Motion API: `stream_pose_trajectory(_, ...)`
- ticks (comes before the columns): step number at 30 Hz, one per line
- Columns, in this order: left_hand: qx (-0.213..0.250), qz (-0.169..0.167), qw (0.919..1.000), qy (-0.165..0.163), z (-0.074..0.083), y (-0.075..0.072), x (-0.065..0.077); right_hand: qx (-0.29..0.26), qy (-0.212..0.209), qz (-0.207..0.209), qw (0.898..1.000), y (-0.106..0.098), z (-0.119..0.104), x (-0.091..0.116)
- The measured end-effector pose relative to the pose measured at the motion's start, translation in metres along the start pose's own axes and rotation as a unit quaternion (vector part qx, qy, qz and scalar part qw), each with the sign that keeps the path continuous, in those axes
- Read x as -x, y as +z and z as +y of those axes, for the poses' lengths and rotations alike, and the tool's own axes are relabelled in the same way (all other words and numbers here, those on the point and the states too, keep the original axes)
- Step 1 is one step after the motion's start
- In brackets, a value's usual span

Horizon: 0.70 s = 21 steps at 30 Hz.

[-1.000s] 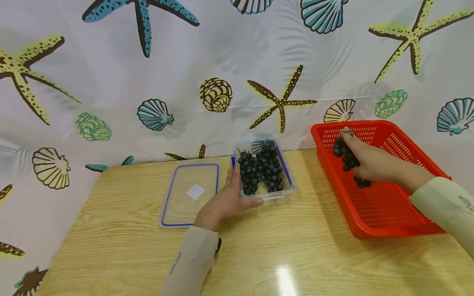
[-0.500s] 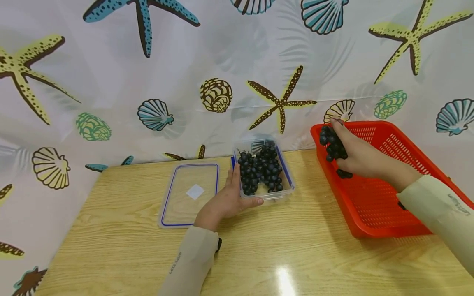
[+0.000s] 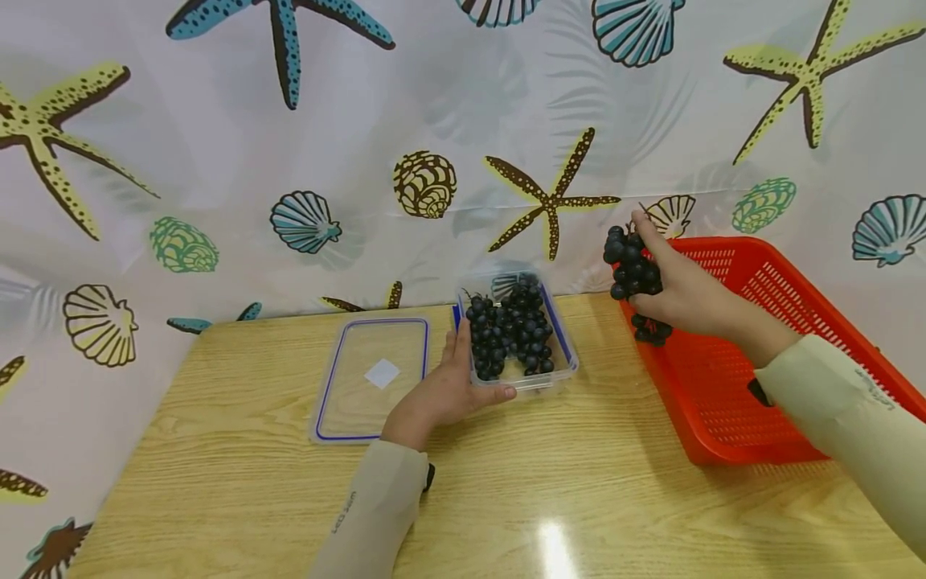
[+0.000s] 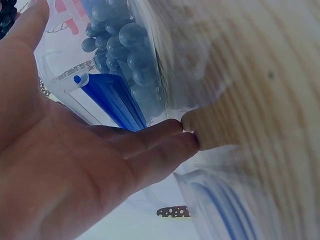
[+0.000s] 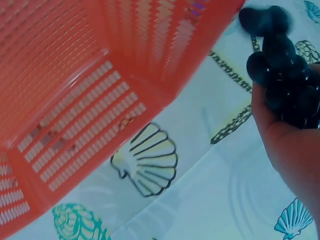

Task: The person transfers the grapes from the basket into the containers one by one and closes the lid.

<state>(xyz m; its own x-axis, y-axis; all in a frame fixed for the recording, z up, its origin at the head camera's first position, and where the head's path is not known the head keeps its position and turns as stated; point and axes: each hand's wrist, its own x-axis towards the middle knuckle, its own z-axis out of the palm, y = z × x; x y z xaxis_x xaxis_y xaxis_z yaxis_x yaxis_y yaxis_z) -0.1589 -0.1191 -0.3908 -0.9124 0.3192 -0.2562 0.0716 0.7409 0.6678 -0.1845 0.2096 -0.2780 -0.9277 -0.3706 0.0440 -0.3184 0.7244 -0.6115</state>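
A bunch of dark grapes [image 3: 633,265] hangs from my right hand [image 3: 690,297], which grips it above the left rim of the red basket [image 3: 760,402]. The right wrist view shows the same grapes [image 5: 290,75] against the palm. My left hand [image 3: 444,394] rests against the near left corner of a clear plastic container [image 3: 531,382], fingers along its side and thumb at the front. More dark grapes [image 3: 506,330] lie in that container. In the left wrist view the fingers [image 4: 160,150] are extended, with a blue clip [image 4: 112,97] of the container close by.
The container's clear lid [image 3: 347,402], edged in blue, lies flat on the wooden table [image 3: 239,482] to the left of my left hand. A cloth [image 3: 362,121] printed with shells and starfish hangs behind the table.
My right hand has lifted the grapes and moved left, from over the inside of the basket to its left rim. The left hand and container have stayed in place.
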Motion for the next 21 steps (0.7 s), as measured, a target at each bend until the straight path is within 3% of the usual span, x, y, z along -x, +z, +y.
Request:
stream_pose_trajectory(11,0.002,-0.005,1.0000,-0.002,0.000,-0.002,0.002,-0.062,-0.037,-0.014,0.997,0.017,-0.025,-0.018)
stream_pose_trajectory(21,-0.004,0.002,1.0000,0.006,-0.001,-0.001,0.002,-0.055,-0.063,-0.064,0.994,0.049,-0.043,-0.036)
